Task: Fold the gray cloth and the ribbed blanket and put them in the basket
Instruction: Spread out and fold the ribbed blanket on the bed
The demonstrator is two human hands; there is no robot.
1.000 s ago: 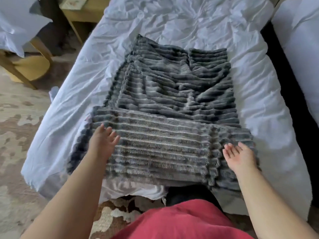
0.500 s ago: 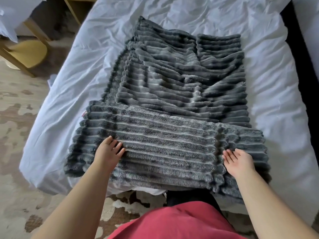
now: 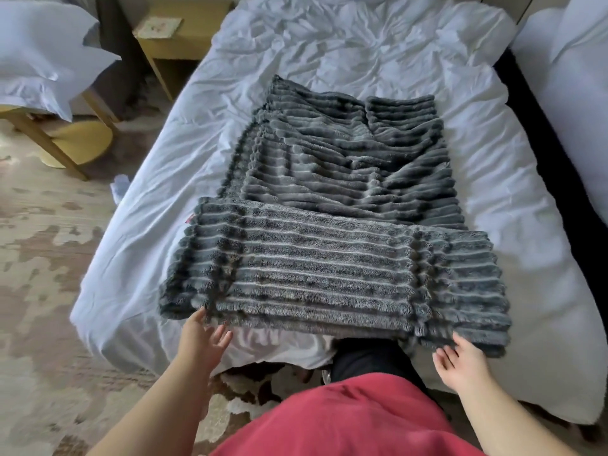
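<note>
One blanket (image 3: 329,225), dark gray and ribbed, lies lengthwise down the middle of the bed (image 3: 362,44), on the crumpled white sheet. Its far part is rumpled and narrower. Its near part is a wider, flatter band that lies across the foot of the bed, with its near edge reaching the bed's near edge and hanging slightly past it. A small pink tag shows at the left end of this band.

The left hand (image 3: 204,340) is at the band's near edge, close to its left corner, with the fingers spread and straight. The thumb tip touches the edge, and the hand grips nothing. The right hand (image 3: 460,363) is at the band's near right corner, with fingers loosely extended and their tips against the edge. It also holds nothing.

A red garment (image 3: 345,419) fills the bottom of the view between the forearms. Left of the bed, a patterned carpet (image 3: 39,258) covers the floor. A wooden nightstand (image 3: 171,37) with a card (image 3: 160,27) on top stands by the bed's far left corner. A wooden chair (image 3: 75,143) carries a white pillow (image 3: 42,54). A second bed (image 3: 575,110) runs along the right side.
</note>
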